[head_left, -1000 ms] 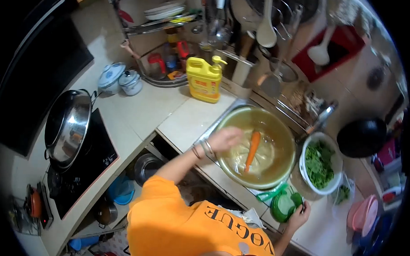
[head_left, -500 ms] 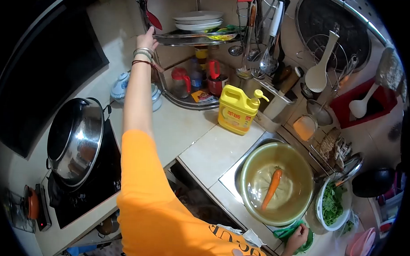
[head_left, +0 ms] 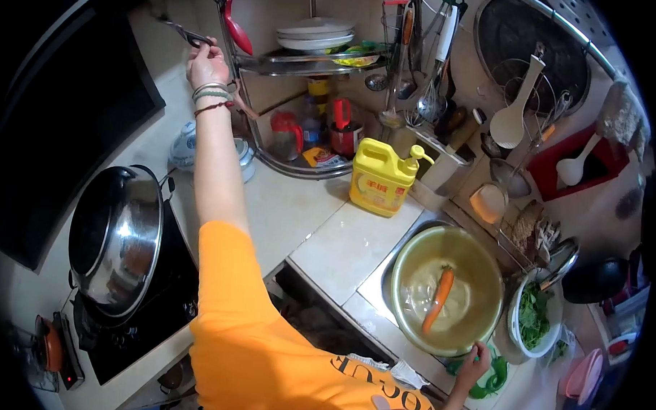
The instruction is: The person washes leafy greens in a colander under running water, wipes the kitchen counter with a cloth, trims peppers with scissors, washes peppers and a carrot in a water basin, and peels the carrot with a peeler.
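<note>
Head view: the carrot (head_left: 439,299) is nearer the right hand (head_left: 473,365), lying at about its eleven o'clock, inside the wide basin (head_left: 479,257). Its long axis runs roughly from one o'clock to seven o'clock, the lower end pointing down toward the near side of the basin. The right hand is at the basin's five o'clock, its fingertips by the rim and bent inward rather than spread; whether they touch the rim or pinch anything cannot be told. Just below them lie green strips (head_left: 497,371), and at about the hand's two o'clock sits the white colander (head_left: 515,332) of leafy greens (head_left: 535,317). The left hand (head_left: 207,69) is far from the carrot, which lies between its four and five o'clock. This hand is closed, pinching one end of a slender dark tool (head_left: 179,30) between thumb and fingers. The tool's body lies between the hand's ten and eleven o'clock, with its long axis running from four o'clock at the grip to ten o'clock at the free end; its exact kind is unclear. Beside the left hand stands the corner rack (head_left: 311,62), and a red spoon (head_left: 236,30) hangs at the hand's one o'clock.
</note>
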A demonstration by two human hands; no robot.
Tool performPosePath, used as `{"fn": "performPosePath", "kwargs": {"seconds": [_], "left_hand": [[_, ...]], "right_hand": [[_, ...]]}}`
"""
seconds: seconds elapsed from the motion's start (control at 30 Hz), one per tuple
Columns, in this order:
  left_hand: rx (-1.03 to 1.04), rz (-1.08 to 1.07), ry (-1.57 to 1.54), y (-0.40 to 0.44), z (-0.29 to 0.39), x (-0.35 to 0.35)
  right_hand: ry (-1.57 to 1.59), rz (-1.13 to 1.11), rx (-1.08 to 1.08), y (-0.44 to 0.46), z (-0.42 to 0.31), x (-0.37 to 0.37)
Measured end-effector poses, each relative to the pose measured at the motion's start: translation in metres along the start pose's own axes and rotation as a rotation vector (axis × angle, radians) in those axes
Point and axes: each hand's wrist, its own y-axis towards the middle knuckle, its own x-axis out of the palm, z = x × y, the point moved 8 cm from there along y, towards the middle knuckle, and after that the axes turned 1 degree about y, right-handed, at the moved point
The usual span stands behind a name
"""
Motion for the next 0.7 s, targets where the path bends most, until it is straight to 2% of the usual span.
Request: {"fn": "performPosePath", "kwargs": {"seconds": [0.07,0.1,0.13,0.2,0.23,0.27,0.3,0.37,0.47,0.6,0.7], "left_hand": [[0.134,-0.114,0.116,-0.052,0.016,0.028],[0.187,-0.168,0.210,-0.089,0.016,0.043],[0.158,-0.287,0.374,-0.126,0.008,0.056],[0.095,-0.358,0.718,-0.217,-0.014,0.073],[-0.182,-0.471,0.418,-0.260,-0.035,0.079],[-0.313,-0.550,0.454,-0.302,-0.059,0.074],[-0.240,-0.631,0.746,-0.348,-0.073,0.074],[-0.591,-0.625,0.661,-0.432,-0.106,0.071],[-0.829,-0.670,0.580,-0.529,-0.140,0.078],[-0.990,-0.797,0.565,-0.620,-0.158,0.108],[-1.122,-0.892,0.538,-0.681,-0.167,0.123]], "right_hand": [[0.008,-0.022,-0.010,0.002,-0.001,0.005],[0.121,-0.075,0.060,0.002,0.000,0.013],[0.234,-0.124,0.136,0.001,0.000,0.022],[0.501,-0.218,0.301,-0.001,-0.010,0.037],[0.645,-0.278,0.354,-0.003,-0.017,0.045],[0.786,-0.329,0.410,-0.004,-0.025,0.050],[0.865,-0.411,0.460,-0.006,-0.039,0.053],[1.018,-0.571,0.395,-0.009,-0.066,0.053],[1.170,-0.702,0.261,-0.015,-0.076,0.045],[1.427,-0.646,0.443,-0.033,-0.045,0.021],[1.426,-0.476,0.516,-0.043,-0.010,0.003]]}}
